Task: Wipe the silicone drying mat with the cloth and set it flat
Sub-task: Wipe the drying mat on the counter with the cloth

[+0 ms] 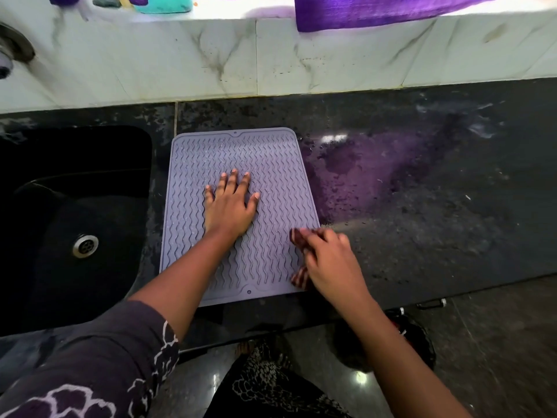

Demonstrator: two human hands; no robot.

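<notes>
Closest to the camera you've got a dark patterned sleeve [99, 366] on the left arm and more patterned fabric hanging down over a glossy floor [497, 342], with a bare foot [244, 347] just peeking out under the counter edge.

Moving up, the right hand [333, 263] is curled around a bunched cloth [298, 277], reddish-brown with pale stripes, so it's closed on that. The cloth sits at the mat's near right edge, touching it, and bits of it stick out above and below the fingers. The hand is a little blurry, so the exact grip is hard to make out.

The left hand [230, 206] is spread wide, fingers splayed, palm pressed flat on the middle of the mat [271, 164]. It holds nothing, just pushes down.

The mat itself is grey-lilac silicone with wavy ridges, lying flat on the dark stone counter [422, 236], its near edge right at the counter's front lip. Just left of it is a black sink [45, 221] with a metal drain [85, 245]. To the right of the mat the counter is wet, with droplets and a purple reflection in the sheen.

Further back there's a white marble-look backsplash [211, 61], a metal tap [12, 52] at the far left, and up on the ledge a purple fabric [376, 10] hanging over the edge plus a teal thing [164, 4] I can't identify.
</notes>
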